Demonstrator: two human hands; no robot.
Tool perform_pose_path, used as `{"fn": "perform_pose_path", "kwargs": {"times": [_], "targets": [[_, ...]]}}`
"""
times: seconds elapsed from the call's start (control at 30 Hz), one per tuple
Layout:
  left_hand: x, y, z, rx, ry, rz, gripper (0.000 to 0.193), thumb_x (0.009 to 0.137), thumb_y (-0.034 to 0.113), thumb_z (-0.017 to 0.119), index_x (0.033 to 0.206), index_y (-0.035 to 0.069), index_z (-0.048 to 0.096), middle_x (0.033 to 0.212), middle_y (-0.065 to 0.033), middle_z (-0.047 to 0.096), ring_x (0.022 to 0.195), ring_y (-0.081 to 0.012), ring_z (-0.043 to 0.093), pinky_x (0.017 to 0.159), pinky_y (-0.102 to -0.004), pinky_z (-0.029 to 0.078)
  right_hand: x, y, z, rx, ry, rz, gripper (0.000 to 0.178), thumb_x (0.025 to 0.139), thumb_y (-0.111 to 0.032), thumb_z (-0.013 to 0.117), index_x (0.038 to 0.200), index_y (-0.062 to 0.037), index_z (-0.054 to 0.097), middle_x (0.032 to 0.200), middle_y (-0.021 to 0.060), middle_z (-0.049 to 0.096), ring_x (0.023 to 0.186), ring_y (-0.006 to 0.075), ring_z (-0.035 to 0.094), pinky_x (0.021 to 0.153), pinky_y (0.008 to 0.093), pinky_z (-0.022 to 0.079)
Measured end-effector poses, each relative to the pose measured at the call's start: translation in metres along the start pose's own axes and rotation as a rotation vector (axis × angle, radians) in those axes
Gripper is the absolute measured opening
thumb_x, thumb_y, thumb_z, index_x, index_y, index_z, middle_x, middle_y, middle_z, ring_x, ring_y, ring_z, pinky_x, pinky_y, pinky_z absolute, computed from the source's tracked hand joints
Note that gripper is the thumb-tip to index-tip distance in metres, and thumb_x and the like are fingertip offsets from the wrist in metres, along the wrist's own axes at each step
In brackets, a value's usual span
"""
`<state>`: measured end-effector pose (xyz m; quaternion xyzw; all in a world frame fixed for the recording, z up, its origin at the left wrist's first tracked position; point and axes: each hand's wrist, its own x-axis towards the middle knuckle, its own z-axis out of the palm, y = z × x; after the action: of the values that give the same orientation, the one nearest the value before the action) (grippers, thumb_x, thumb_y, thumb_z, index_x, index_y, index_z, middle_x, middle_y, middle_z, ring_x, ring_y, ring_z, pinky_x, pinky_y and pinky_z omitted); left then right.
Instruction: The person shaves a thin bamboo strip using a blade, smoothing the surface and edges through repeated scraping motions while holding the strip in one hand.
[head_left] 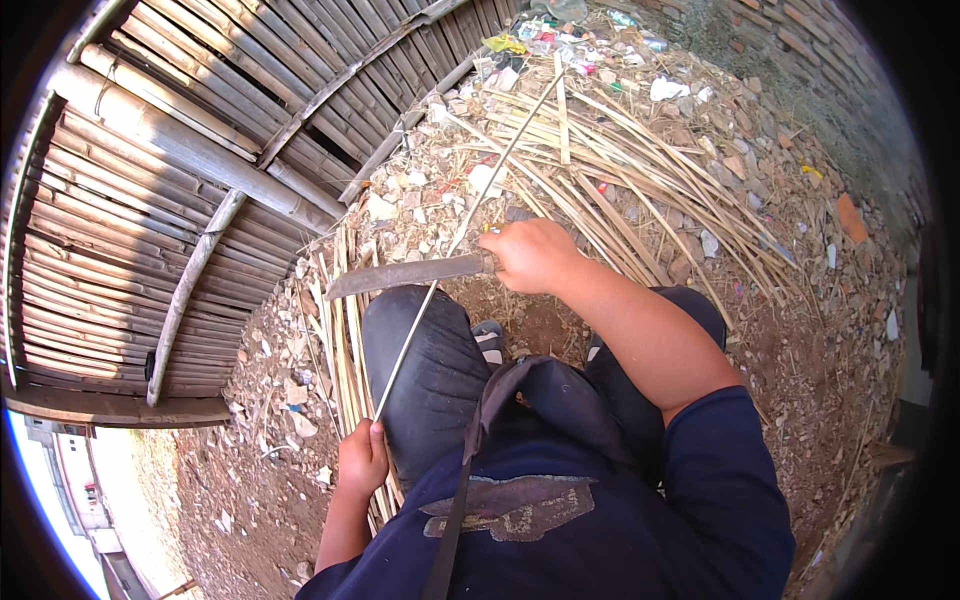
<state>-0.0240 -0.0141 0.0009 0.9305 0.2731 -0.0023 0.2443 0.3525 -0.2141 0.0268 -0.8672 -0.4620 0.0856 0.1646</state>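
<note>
My right hand (pixel 533 257) is closed around the handle of a machete (pixel 405 275), whose broad, worn blade points left above my left knee. A long, thin bamboo strip (pixel 474 208) runs from beside my left thigh up and away to the far pile, crossing the blade. Its near end is gripped in my left hand (pixel 362 458), the thumb lying on top. At the crossing, blade and strip appear to touch, though I cannot tell how firmly. Both my knees are bent, in dark trousers.
Many split bamboo strips (pixel 640 190) lie heaped on the stony ground ahead. Another bundle of strips (pixel 350 345) lies along my left leg. A bamboo slat wall (pixel 130 240) stands at left, a brick wall (pixel 800 60) at far right. Litter and rubble (pixel 670 88) are scattered about.
</note>
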Motion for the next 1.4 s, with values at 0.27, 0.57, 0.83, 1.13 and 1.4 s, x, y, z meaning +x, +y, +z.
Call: {"fn": "perform_pose_path", "kwargs": {"times": [0.27,0.57,0.83,1.13,1.4], "targets": [[-0.009,-0.018,0.017,0.02,0.06,-0.012,0.037,0.109,0.029,0.049,0.084,0.002,0.054,0.067,-0.0249,0.061,0.065,-0.049,0.062,0.059,-0.0538,0.047,0.005,0.014,0.01,-0.021,0.023,-0.018,0.023,0.081,-0.015,0.069,0.104,-0.0132,0.069,0.085,0.0145,0.074,0.084,0.0344,0.074,0.073,0.0481,0.058],[-0.001,-0.006,0.013,-0.002,0.083,0.024,0.039,0.11,0.028,0.045,0.082,0.001,0.051,0.063,-0.0237,0.054,0.061,-0.048,0.058,0.057,-0.0526,0.043,0.001,-0.005,0.015,-0.035,0.084,-0.157,0.019,0.079,-0.014,0.068,0.099,-0.0129,0.07,0.081,0.0128,0.074,0.079,0.0341,0.074,0.071,0.049,0.058],[-0.003,-0.012,0.015,0.105,0.058,0.005,0.038,0.109,0.031,0.047,0.086,0.003,0.054,0.068,-0.0258,0.061,0.067,-0.0502,0.061,0.06,-0.0574,0.046,0.013,0.009,0.017,-0.003,0.123,-0.034,0.017,0.077,-0.017,0.072,0.092,-0.0119,0.067,0.078,0.0127,0.071,0.077,0.0347,0.072,0.067,0.0486,0.057],[0.012,0.02,-0.007,0.007,-0.003,-0.004,0.036,0.109,0.03,0.048,0.086,0.002,0.055,0.068,-0.0256,0.061,0.066,-0.05,0.061,0.06,-0.0555,0.045,0.008,0.026,0.005,0.099,0.023,0.249,0.029,0.079,-0.016,0.071,0.109,-0.0143,0.073,0.092,0.015,0.074,0.091,0.0355,0.073,0.079,0.05,0.058],[0.012,0.022,0.003,-0.021,0.053,-0.008,0.037,0.109,0.03,0.047,0.087,0.001,0.055,0.07,-0.0267,0.061,0.067,-0.0502,0.061,0.061,-0.0565,0.045,0.004,-0.018,0.023,-0.103,0.016,-0.219,0.02,0.077,-0.015,0.07,0.097,-0.0127,0.07,0.083,0.0139,0.073,0.081,0.0354,0.074,0.071,0.0504,0.058]]}}
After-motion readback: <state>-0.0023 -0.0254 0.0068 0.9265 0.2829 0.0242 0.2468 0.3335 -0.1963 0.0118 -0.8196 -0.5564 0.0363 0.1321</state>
